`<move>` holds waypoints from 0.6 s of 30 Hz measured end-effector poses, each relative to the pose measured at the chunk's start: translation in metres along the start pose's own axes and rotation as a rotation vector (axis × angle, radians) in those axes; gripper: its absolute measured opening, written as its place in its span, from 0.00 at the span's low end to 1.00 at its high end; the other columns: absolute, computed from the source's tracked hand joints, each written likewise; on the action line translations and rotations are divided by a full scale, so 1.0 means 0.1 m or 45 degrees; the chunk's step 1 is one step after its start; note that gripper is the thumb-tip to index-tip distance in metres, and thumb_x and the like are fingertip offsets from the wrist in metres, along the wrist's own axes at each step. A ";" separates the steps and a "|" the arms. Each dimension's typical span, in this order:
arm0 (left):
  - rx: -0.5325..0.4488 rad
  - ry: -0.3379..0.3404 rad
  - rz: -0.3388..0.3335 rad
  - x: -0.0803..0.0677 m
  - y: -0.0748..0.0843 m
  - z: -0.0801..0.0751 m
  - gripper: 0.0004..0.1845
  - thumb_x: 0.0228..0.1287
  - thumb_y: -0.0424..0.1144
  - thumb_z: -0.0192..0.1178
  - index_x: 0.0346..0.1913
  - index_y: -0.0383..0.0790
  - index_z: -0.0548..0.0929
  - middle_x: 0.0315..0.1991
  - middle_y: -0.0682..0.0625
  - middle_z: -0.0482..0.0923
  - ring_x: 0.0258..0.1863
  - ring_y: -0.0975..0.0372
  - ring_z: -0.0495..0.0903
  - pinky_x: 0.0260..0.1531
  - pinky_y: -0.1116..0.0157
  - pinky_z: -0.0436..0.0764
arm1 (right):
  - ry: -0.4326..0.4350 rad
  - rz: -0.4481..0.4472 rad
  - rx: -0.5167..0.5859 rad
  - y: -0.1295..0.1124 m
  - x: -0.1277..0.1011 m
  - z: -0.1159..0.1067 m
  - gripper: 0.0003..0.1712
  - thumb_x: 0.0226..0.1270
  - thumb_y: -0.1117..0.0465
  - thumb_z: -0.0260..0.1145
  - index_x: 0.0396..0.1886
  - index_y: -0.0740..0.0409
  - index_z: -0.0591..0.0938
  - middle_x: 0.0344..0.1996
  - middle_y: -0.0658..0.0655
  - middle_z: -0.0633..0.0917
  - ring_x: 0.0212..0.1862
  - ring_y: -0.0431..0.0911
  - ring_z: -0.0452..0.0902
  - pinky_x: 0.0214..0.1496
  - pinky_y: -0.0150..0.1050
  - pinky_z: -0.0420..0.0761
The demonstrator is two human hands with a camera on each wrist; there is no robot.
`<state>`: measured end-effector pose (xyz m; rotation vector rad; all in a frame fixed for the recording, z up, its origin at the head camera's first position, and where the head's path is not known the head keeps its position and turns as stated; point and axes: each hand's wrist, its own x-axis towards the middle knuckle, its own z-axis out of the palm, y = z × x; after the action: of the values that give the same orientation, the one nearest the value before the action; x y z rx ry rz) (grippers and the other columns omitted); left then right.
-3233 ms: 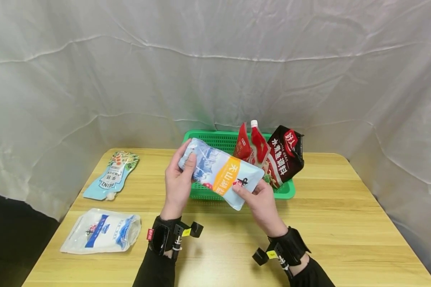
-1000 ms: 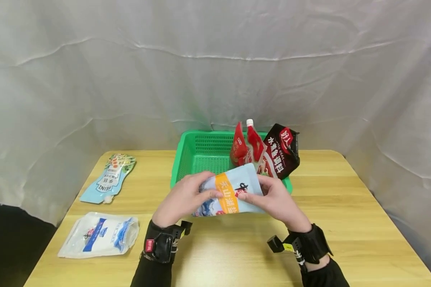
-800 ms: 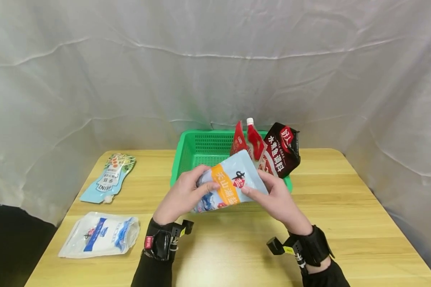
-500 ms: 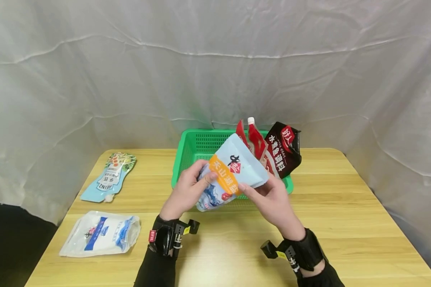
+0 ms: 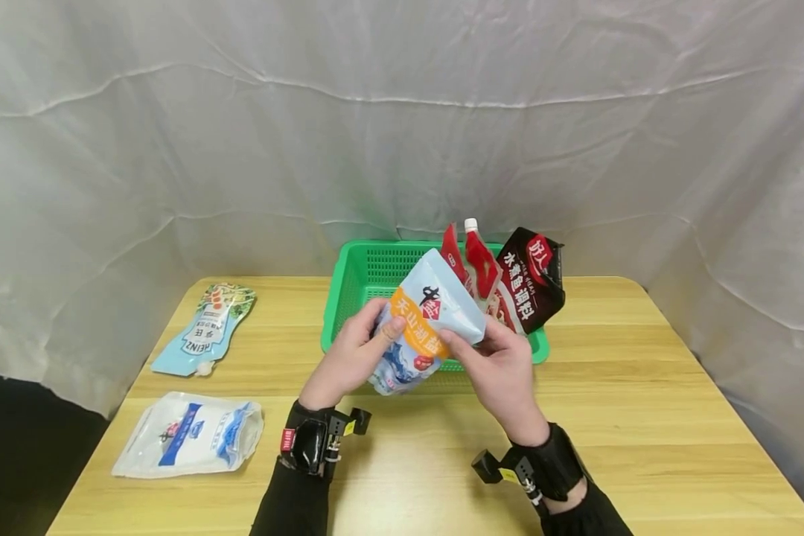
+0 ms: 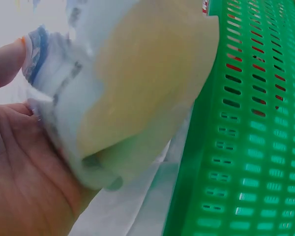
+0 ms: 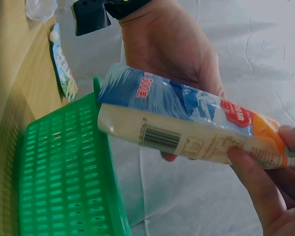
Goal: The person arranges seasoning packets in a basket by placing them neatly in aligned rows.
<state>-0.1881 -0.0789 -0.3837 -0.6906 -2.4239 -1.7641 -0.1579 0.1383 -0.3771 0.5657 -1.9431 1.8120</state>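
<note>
white draped backdrop; over wooden table (image 5: 643,387), left hand (image 5: 345,362) and right hand (image 5: 502,370) both gripped tilted salt pouch (image 5: 423,321) before green basket (image 5: 368,277).

We observe both hands raised before the body, forearms converging; left hand (image 5: 348,361) and right hand (image 5: 502,368) have fingers curled in a pinching grip.
</note>
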 end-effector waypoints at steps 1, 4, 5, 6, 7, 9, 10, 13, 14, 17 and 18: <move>0.009 0.008 -0.008 0.00 0.00 0.00 0.18 0.81 0.47 0.54 0.62 0.38 0.76 0.43 0.46 0.85 0.39 0.58 0.86 0.38 0.58 0.88 | 0.006 -0.003 -0.007 0.00 0.01 0.01 0.16 0.62 0.79 0.72 0.50 0.71 0.86 0.41 0.68 0.89 0.38 0.41 0.89 0.36 0.35 0.89; 0.061 0.051 -0.012 -0.01 0.01 -0.03 0.22 0.81 0.50 0.54 0.67 0.40 0.75 0.53 0.47 0.83 0.49 0.57 0.84 0.48 0.56 0.87 | 0.018 -0.025 -0.015 0.00 0.08 0.03 0.15 0.63 0.77 0.73 0.50 0.71 0.86 0.42 0.68 0.89 0.36 0.42 0.88 0.36 0.35 0.89; 0.081 0.068 -0.007 -0.01 0.02 -0.04 0.23 0.81 0.51 0.54 0.69 0.41 0.74 0.56 0.48 0.81 0.53 0.56 0.83 0.51 0.54 0.85 | 0.022 -0.037 -0.023 0.00 0.10 0.04 0.16 0.63 0.77 0.73 0.51 0.71 0.86 0.42 0.68 0.89 0.36 0.42 0.88 0.36 0.35 0.89; 0.103 0.085 0.007 -0.01 0.02 -0.05 0.24 0.81 0.51 0.54 0.70 0.41 0.73 0.60 0.47 0.79 0.57 0.55 0.81 0.55 0.53 0.84 | 0.027 -0.051 -0.027 -0.01 0.13 0.06 0.16 0.63 0.76 0.73 0.50 0.71 0.86 0.41 0.68 0.89 0.36 0.41 0.88 0.35 0.34 0.88; 0.138 0.107 0.022 -0.02 0.02 -0.07 0.25 0.81 0.52 0.53 0.71 0.41 0.73 0.63 0.47 0.77 0.60 0.53 0.79 0.58 0.51 0.82 | 0.032 -0.067 -0.042 0.00 0.16 0.06 0.16 0.62 0.76 0.74 0.50 0.71 0.86 0.41 0.67 0.89 0.36 0.41 0.88 0.35 0.34 0.88; 0.231 0.155 0.052 -0.02 0.02 -0.12 0.27 0.81 0.53 0.52 0.73 0.41 0.71 0.69 0.46 0.72 0.65 0.51 0.75 0.63 0.48 0.78 | 0.040 -0.096 -0.057 0.00 0.22 0.09 0.16 0.62 0.76 0.74 0.50 0.71 0.86 0.41 0.67 0.90 0.36 0.41 0.88 0.35 0.34 0.89; 0.278 0.179 0.060 -0.02 0.02 -0.14 0.28 0.82 0.53 0.52 0.74 0.40 0.70 0.71 0.45 0.69 0.68 0.49 0.73 0.65 0.46 0.76 | 0.044 -0.108 -0.066 -0.01 0.25 0.10 0.15 0.62 0.75 0.75 0.49 0.71 0.86 0.41 0.67 0.90 0.36 0.42 0.88 0.34 0.35 0.89; 0.422 0.250 0.048 -0.05 0.00 -0.23 0.30 0.82 0.55 0.51 0.75 0.39 0.69 0.75 0.44 0.64 0.73 0.47 0.67 0.71 0.43 0.70 | 0.063 -0.138 -0.125 0.00 0.37 0.13 0.14 0.64 0.72 0.75 0.49 0.70 0.86 0.42 0.65 0.90 0.38 0.46 0.90 0.33 0.35 0.89; 0.460 0.267 0.035 -0.05 -0.02 -0.25 0.30 0.81 0.55 0.51 0.74 0.38 0.69 0.76 0.43 0.63 0.75 0.47 0.66 0.72 0.42 0.68 | 0.071 -0.143 -0.149 0.00 0.41 0.14 0.14 0.64 0.71 0.75 0.49 0.70 0.86 0.43 0.65 0.91 0.39 0.47 0.90 0.34 0.36 0.89; 0.556 0.289 -0.024 -0.07 -0.07 -0.32 0.31 0.81 0.56 0.52 0.72 0.36 0.72 0.77 0.42 0.62 0.76 0.45 0.63 0.73 0.42 0.66 | 0.099 -0.155 -0.238 0.04 0.54 0.19 0.15 0.65 0.69 0.76 0.49 0.68 0.86 0.45 0.63 0.91 0.41 0.50 0.90 0.38 0.37 0.89; 0.584 0.289 -0.047 -0.08 -0.09 -0.34 0.30 0.80 0.55 0.53 0.71 0.35 0.73 0.77 0.41 0.62 0.76 0.45 0.63 0.73 0.41 0.66 | 0.106 -0.157 -0.274 0.06 0.58 0.20 0.15 0.65 0.68 0.76 0.49 0.68 0.86 0.45 0.62 0.91 0.42 0.50 0.90 0.39 0.38 0.90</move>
<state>-0.1914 -0.1148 -0.3823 -0.3741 -2.5487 -1.1470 -0.2095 0.1179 -0.3510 0.5176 -1.9697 1.5047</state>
